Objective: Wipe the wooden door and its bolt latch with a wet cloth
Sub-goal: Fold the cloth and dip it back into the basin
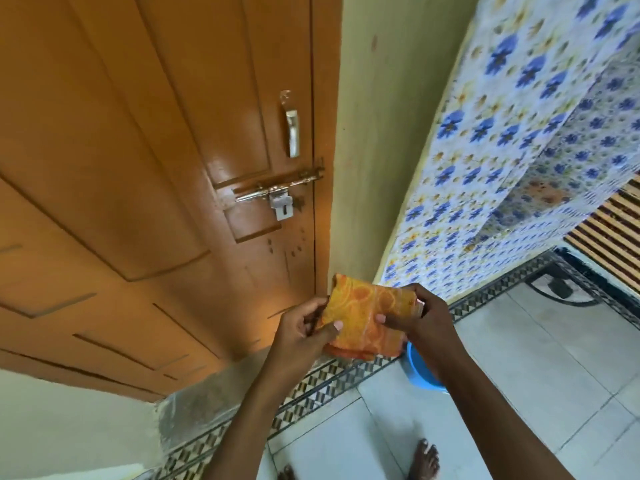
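**Folded cloth held before the door**

Both hands pinch a folded orange patterned cloth (367, 323): left hand (301, 332) at its left edge, right hand (415, 315) at its right. Above them, apart, the silver metal bolt latch (277, 192) sits on the brown wooden panelled door (138, 150).

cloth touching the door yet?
No. The folded orange cloth is held between the left hand and right hand, off the door.

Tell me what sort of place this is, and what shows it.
Most likely a room inside a home. A panelled wooden door with a metal bolt latch is set in a painted wall; the floor is tiled with a patterned border, and a floral cloth hangs at right.
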`<state>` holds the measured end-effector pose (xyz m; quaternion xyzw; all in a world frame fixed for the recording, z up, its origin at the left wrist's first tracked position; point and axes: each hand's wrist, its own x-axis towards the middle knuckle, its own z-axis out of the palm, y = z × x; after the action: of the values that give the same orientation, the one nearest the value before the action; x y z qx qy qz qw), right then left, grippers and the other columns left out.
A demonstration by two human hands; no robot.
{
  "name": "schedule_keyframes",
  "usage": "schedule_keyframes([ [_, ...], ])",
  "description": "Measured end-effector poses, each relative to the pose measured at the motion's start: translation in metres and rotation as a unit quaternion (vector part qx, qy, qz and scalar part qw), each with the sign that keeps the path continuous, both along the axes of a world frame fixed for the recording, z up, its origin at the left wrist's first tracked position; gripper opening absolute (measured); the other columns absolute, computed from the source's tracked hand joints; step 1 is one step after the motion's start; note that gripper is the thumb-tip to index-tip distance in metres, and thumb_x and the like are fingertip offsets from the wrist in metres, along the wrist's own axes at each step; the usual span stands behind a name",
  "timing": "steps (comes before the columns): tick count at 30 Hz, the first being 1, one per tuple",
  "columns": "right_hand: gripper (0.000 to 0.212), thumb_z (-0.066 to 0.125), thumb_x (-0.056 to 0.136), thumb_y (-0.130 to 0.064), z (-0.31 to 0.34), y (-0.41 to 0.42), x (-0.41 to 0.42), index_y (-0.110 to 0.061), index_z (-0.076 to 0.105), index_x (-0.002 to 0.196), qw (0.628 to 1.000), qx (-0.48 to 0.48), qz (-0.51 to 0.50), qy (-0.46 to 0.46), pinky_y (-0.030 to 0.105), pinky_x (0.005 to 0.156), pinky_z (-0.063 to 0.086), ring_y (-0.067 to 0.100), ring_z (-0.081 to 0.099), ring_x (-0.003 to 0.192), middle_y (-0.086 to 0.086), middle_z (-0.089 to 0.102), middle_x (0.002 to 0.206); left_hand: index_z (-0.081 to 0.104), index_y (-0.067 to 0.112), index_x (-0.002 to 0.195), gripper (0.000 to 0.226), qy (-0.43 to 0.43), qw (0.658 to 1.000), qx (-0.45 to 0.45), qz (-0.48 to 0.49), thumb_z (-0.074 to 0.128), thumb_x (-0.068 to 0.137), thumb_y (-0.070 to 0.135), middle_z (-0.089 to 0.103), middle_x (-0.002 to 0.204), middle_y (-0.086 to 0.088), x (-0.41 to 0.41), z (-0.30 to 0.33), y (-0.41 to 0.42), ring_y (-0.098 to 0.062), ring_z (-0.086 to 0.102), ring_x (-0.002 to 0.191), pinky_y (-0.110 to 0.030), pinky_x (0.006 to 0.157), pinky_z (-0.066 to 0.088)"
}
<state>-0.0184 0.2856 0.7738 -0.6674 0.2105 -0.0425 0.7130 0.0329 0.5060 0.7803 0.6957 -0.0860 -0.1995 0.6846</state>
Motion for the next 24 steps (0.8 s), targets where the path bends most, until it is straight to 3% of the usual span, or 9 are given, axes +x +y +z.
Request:
schedule_keyframes([
  [3,0.049,0.094,0.061,0.000,0.004,-0.050,-0.001,-0.013,0.070,0.102,0.998,-0.036,0.054,-0.014,0.049,0.071,0.063,0.033,0.075,0.086,0.016,0.077,0.094,0.077,0.011,0.112,0.027,-0.023,1.000,0.009,0.007,0.073,0.091,-0.005,0.079,0.104,-0.002,-0.001,0.001,-0.042,-0.014,0.073,0.098,-0.031,0.083,0.062],
  [6,0.047,0.092,0.063,0.003,0.005,-0.107,0.001,-0.010,0.074,0.103,0.990,-0.072,0.118,-0.025,0.045,0.076,0.064,0.035,0.075,0.091,0.014,0.078,0.096,0.081,0.022,0.101,0.037,-0.046,0.999,0.021,0.010,0.076,0.086,-0.011,0.080,0.098,0.001,-0.007,0.002,-0.094,-0.008,0.073,0.091,-0.026,0.080,0.059],
  [9,0.041,0.093,0.066,-0.002,0.005,-0.162,0.004,-0.013,0.076,0.102,0.969,-0.115,0.218,-0.021,0.039,0.078,0.063,0.026,0.076,0.090,0.006,0.079,0.094,0.082,0.021,0.098,0.032,-0.066,0.997,0.033,0.022,0.074,0.077,-0.002,0.078,0.102,-0.012,-0.012,0.001,-0.147,-0.011,0.071,0.092,-0.028,0.078,0.055],
  [11,0.035,0.090,0.073,-0.009,0.005,-0.197,0.004,-0.015,0.076,0.103,0.952,-0.129,0.276,-0.009,0.039,0.081,0.063,0.022,0.076,0.092,0.003,0.079,0.097,0.083,0.020,0.102,0.033,-0.057,0.997,0.021,0.041,0.073,0.077,0.001,0.078,0.102,-0.009,-0.018,0.001,-0.182,-0.013,0.072,0.095,-0.029,0.079,0.056],
  [15,0.029,0.080,0.085,-0.010,0.001,-0.248,-0.001,-0.018,0.074,0.112,0.948,-0.103,0.301,-0.003,0.023,0.076,0.060,0.011,0.076,0.095,-0.004,0.079,0.103,0.074,0.022,0.120,0.042,0.061,0.987,-0.085,0.123,0.078,0.085,-0.001,0.078,0.114,0.003,-0.034,-0.005,-0.249,-0.020,0.072,0.109,-0.046,0.093,0.057],
  [18,0.031,0.077,0.087,-0.006,-0.006,-0.273,-0.002,-0.019,0.072,0.115,0.952,-0.104,0.288,0.004,0.011,0.072,0.053,0.000,0.073,0.091,-0.014,0.077,0.103,0.064,0.028,0.125,0.050,0.171,0.963,-0.126,0.163,0.076,0.083,0.005,0.078,0.107,0.009,-0.047,-0.028,-0.293,-0.018,0.072,0.102,-0.040,0.084,0.058],
  [20,0.031,0.076,0.087,-0.005,-0.016,-0.286,-0.004,-0.019,0.071,0.115,0.953,-0.113,0.282,0.012,0.011,0.072,0.053,0.000,0.073,0.091,-0.015,0.076,0.104,0.063,0.034,0.123,0.049,0.199,0.955,-0.110,0.189,0.078,0.080,0.015,0.077,0.113,0.006,-0.056,-0.045,-0.315,-0.020,0.072,0.105,-0.041,0.080,0.059],
  [24,0.031,0.076,0.088,-0.005,-0.034,-0.307,-0.007,-0.024,0.070,0.112,0.964,-0.116,0.239,0.029,0.017,0.077,0.056,0.006,0.073,0.094,-0.011,0.076,0.105,0.056,0.033,0.121,0.042,0.239,0.933,-0.123,0.240,0.073,0.093,0.006,0.077,0.111,-0.004,-0.056,-0.072,-0.342,-0.023,0.076,0.098,-0.044,0.082,0.061],
])
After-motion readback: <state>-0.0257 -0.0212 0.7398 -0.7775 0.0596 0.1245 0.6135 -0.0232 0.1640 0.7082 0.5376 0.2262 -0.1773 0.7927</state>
